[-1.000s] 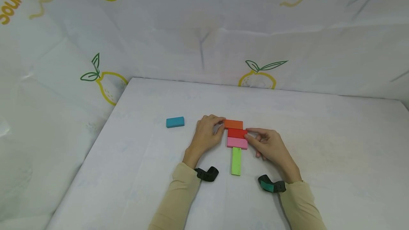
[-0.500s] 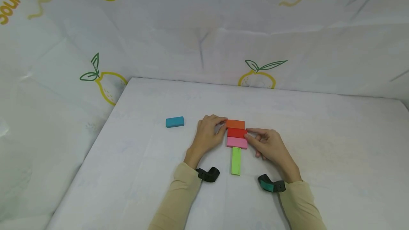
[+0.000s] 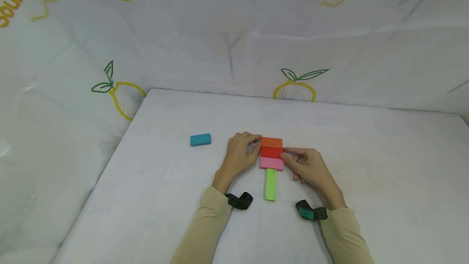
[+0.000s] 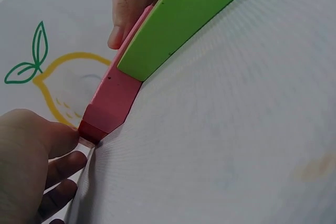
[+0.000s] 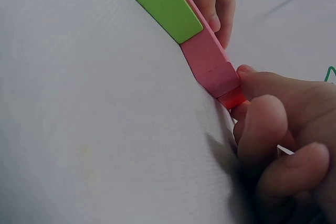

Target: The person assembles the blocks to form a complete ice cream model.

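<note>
In the head view an orange block (image 3: 271,142), a red block (image 3: 272,152) and a pink block (image 3: 272,163) lie side by side in a column, their long sides touching. A green block (image 3: 270,185) stands lengthwise below the pink one, its far end against it. My left hand (image 3: 239,150) holds the orange block's left end between thumb and index finger. My right hand (image 3: 309,166) has thumb and index finger at the red block's right end. Both wrist views show the green, pink and red blocks edge-on; the orange one is hidden there.
A blue block (image 3: 200,140) lies apart on the white table (image 3: 384,166), left of my left hand. Behind the table hangs a white cloth (image 3: 205,52) printed with lemons. Each wrist wears a black mount, such as the left one (image 3: 240,201).
The orange block has slid a little to the right with my left hand, from jutting out left to lying nearly flush over the red block. My right hand has stayed in place.
</note>
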### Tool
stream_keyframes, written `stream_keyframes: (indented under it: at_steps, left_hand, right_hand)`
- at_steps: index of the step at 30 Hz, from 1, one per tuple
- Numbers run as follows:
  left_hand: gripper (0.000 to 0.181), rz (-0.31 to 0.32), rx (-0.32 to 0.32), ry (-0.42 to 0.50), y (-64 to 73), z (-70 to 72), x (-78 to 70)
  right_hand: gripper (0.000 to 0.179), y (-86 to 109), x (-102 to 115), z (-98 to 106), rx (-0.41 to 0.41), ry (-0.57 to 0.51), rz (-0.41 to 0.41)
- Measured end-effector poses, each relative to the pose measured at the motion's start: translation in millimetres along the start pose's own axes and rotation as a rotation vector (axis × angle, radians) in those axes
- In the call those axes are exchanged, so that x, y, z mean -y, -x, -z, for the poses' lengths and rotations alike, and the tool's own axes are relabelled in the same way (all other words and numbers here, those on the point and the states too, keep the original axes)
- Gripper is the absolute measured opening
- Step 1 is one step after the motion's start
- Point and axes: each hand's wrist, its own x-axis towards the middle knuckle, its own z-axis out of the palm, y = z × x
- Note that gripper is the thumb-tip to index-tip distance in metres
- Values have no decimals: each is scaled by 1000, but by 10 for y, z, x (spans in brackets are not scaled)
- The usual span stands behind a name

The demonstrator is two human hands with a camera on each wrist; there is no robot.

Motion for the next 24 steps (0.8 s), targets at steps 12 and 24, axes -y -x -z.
stream_keyframes:
  at_steps: [12, 24]
  left_hand:
    - [27, 32, 22, 8, -3, 4, -15]
    - [27, 25, 11, -2, 1, -4, -11]
  right_hand:
    - [48, -8, -1, -6, -7, 20, 16]
    - [49, -2, -3, -4, -11, 11, 15]
